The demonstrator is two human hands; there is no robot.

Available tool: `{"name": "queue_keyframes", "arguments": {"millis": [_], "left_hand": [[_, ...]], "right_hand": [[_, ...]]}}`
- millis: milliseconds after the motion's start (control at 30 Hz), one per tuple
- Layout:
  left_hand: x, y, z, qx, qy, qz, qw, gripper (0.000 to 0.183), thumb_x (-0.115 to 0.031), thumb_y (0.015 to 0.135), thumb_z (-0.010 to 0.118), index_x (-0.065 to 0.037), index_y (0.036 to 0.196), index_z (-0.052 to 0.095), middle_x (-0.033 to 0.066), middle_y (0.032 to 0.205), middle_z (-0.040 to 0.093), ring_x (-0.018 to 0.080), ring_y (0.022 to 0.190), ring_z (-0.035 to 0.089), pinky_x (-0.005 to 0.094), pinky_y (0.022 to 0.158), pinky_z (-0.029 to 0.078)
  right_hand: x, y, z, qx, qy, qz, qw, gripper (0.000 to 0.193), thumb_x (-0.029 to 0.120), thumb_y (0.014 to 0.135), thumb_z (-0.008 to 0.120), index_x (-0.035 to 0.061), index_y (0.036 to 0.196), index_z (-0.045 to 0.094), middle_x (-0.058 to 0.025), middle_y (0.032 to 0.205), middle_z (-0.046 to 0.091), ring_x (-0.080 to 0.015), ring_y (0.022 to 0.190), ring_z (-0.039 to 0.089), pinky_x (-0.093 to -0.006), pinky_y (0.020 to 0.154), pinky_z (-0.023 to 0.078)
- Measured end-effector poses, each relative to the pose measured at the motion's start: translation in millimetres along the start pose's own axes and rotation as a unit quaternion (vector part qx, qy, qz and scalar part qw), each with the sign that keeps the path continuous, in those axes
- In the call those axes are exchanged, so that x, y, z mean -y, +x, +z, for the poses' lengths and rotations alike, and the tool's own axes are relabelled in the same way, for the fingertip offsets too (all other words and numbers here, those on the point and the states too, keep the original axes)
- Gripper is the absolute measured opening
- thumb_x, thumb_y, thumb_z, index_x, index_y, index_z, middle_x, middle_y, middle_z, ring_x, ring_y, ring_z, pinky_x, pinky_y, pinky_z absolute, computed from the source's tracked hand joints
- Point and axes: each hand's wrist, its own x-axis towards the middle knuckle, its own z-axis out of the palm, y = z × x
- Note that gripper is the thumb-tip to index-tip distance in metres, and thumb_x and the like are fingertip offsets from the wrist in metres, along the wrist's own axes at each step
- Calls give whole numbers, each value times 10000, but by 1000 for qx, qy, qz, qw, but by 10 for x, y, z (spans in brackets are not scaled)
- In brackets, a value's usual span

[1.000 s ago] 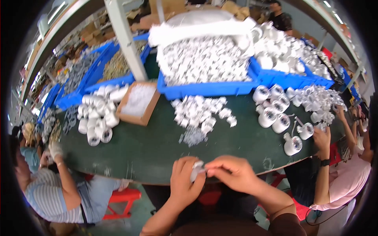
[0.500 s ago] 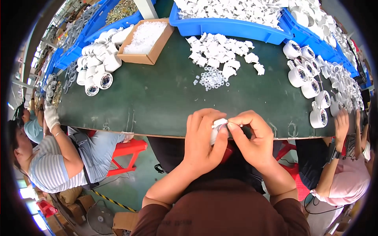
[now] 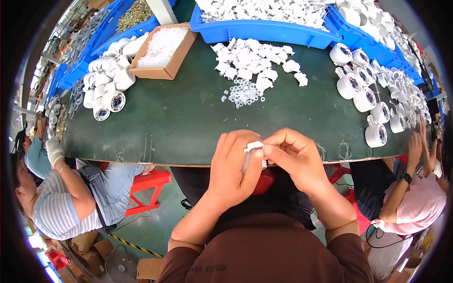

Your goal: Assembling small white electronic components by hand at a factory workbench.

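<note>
Just over the table's front edge, my left hand (image 3: 234,165) is closed around a small white plastic part (image 3: 254,147), its top edge showing between thumb and fingers. My right hand (image 3: 297,158) pinches with thumb and forefinger against that part's upper right side. Whatever sits between those right fingertips is too small or hidden to name. Beyond my hands lies a small heap of translucent plastic rings (image 3: 244,93). Right behind it are loose white plastic pieces (image 3: 255,57) of an angular shape.
A blue bin (image 3: 264,33) of white pieces stands at the back, beside a cardboard box (image 3: 163,73) of translucent bits. White cylindrical housings (image 3: 115,100) are piled left; more housings (image 3: 376,134) stand right. A gloved co-worker (image 3: 63,198) sits left, another person (image 3: 410,198) right.
My view has shifted slightly, so the table's things sit a bit further left. The white part has tilted a little in my left hand; my right fingers stay against it.
</note>
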Motion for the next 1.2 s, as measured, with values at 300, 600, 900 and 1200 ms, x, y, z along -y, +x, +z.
{"name": "queue_keyframes", "arguments": {"millis": [300,600,900,1200], "left_hand": [[-26,0,26,-23,26,-15,999,129,-44,946,536,7,1039,609,166,1066,659,337,920,603,425,838,476],[-21,-13,-24,-1,22,-14,1000,136,-74,964,535,9,1046,604,173,1083,661,353,949,605,428,856,486],[23,20,2,-2,3,-5,1000,140,-110,964,576,5,1024,629,149,1044,677,330,922,609,410,842,483],[27,12,71,-48,-9,1,999,135,-109,960,581,0,957,661,144,1023,690,296,935,627,380,847,488]], "right_hand": [[-34,-24,56,0,-21,-33,999,93,47,1000,642,-24,1060,644,-55,996,686,-91,894,634,-267,804,543],[-50,3,63,-3,-93,-65,994,66,12,1011,609,-25,1060,629,-47,996,676,-81,901,625,-264,819,541],[4,55,-80,66,-87,-53,993,100,57,1019,605,-11,1086,634,-43,1017,667,-93,914,619,-271,817,524],[327,1052,-1108,-206,-615,-262,714,486,222,929,722,82,1373,581,-143,1284,617,-274,1033,635,-373,903,528]]}}
